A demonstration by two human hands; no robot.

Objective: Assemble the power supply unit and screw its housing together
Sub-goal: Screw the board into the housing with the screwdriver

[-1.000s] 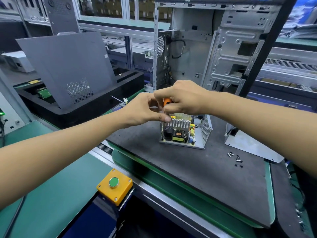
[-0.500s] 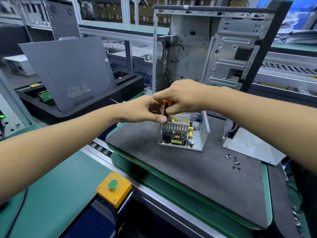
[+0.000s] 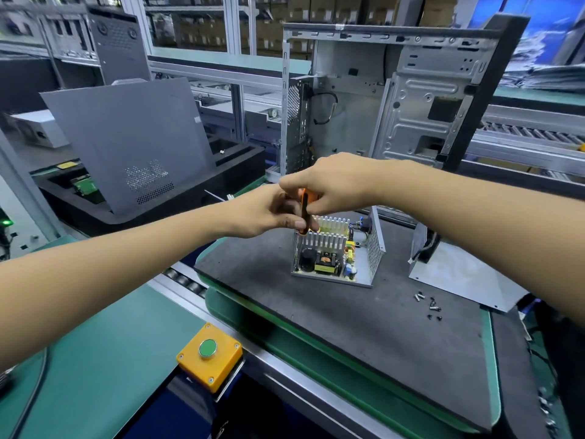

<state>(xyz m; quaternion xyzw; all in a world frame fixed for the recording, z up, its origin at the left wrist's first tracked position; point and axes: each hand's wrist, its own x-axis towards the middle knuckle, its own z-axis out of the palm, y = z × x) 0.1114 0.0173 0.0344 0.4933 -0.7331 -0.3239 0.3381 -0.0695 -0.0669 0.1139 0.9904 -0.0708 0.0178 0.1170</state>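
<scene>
Orange screwdriver [image 3: 304,210] gripped by both hands, right hand [image 3: 332,185] and left hand [image 3: 269,213]; tip hidden above power supply [image 3: 335,255].

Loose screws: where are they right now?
In the head view, the loose screws lie on the dark mat, right of the open power supply and just before the grey cover panel.

Power supply [image 3: 335,258] on mat [image 3: 348,327] — screws [image 3: 429,304] right.

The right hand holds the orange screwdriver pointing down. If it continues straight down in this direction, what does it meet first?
Probably the heatsink fins of the open power supply unit, just below the screwdriver in the right hand. The tip is hidden, so depth is uncertain.
</scene>
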